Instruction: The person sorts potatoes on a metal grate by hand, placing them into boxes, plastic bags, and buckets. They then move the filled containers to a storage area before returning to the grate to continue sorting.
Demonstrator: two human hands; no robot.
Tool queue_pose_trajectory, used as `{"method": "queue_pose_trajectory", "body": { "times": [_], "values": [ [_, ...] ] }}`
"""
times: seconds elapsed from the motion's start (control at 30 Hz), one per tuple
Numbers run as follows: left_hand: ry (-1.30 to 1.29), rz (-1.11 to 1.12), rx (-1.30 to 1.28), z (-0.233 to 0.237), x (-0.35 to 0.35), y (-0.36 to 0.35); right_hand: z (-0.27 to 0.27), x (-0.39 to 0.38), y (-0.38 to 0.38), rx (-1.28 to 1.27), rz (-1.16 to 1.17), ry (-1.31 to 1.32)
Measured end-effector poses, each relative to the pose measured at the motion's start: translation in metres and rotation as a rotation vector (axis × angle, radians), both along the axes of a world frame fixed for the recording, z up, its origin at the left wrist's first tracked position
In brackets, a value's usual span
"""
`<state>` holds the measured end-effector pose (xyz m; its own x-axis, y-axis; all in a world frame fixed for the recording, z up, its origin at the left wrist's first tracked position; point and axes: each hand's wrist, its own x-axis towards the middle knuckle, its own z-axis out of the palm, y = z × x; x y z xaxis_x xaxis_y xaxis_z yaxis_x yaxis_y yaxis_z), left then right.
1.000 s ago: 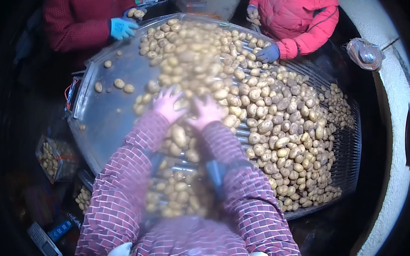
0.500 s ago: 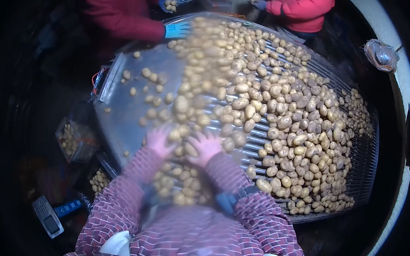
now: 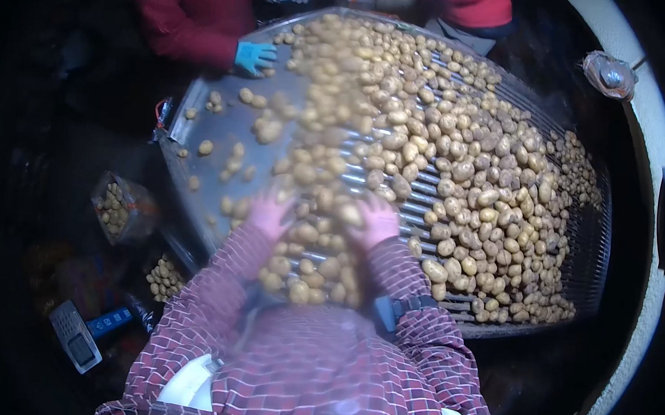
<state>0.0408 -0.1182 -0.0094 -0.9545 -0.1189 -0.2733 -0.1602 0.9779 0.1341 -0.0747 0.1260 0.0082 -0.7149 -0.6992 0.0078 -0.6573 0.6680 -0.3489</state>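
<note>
Many potatoes (image 3: 489,199) cover a slatted metal table, piled thickest on its right part. My left hand (image 3: 272,211) is among loose potatoes near the edge of the smooth plate, blurred, its fingers pointing away from me and apart. To its right, my right hand (image 3: 376,220) rests against the potatoes with its fingers spread to the left; a potato touches the fingertips. Between my two forearms lies a cluster of potatoes (image 3: 311,277). The potatoes in the middle strip are smeared by motion.
Across the table, a person's gloved hand (image 3: 256,57) touches the smooth metal plate (image 3: 224,129); another person in red stands at the top. Bags of potatoes (image 3: 113,211) are at the left, above a grey device (image 3: 77,339). A curved pale rim (image 3: 650,147) runs along the right.
My hands have moved farther apart, my right hand shifting right. The co-worker's gloved hand has moved left. Potatoes in the middle and on the smooth plate have shifted.
</note>
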Motion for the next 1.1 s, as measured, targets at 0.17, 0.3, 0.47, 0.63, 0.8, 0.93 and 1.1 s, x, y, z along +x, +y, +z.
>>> {"method": "queue_pose_trajectory", "body": {
  "times": [0.17, 0.3, 0.47, 0.63, 0.8, 0.93, 1.1],
  "values": [
    [0.12, 0.311, 0.386, -0.024, 0.004, -0.072, -0.011, -0.021, 0.042, -0.157, -0.215, -0.082],
    [0.194, 0.479, 0.532, -0.048, 0.02, -0.081, -0.031, -0.025, 0.083, -0.796, -0.579, -0.882],
    [0.158, 0.872, 0.882, -0.067, 0.034, -0.078, -0.023, -0.005, 0.111, -1.367, -0.704, -1.343],
    [0.473, 0.824, 0.808, -0.126, 0.007, -0.137, -0.017, -0.014, 0.102, -1.22, -0.775, -1.417],
    [0.59, 0.47, 0.357, -0.074, -0.087, -0.124, -0.037, -0.012, 0.113, -0.873, -0.481, -1.035],
    [0.344, 0.288, 0.267, -0.093, -0.093, -0.049, -0.044, -0.012, 0.116, -1.67, -0.641, -1.6],
    [0.266, 0.215, 0.349, -0.059, -0.046, -0.012, -0.041, -0.009, 0.12, -1.975, -0.444, -1.686]
  ]
}}
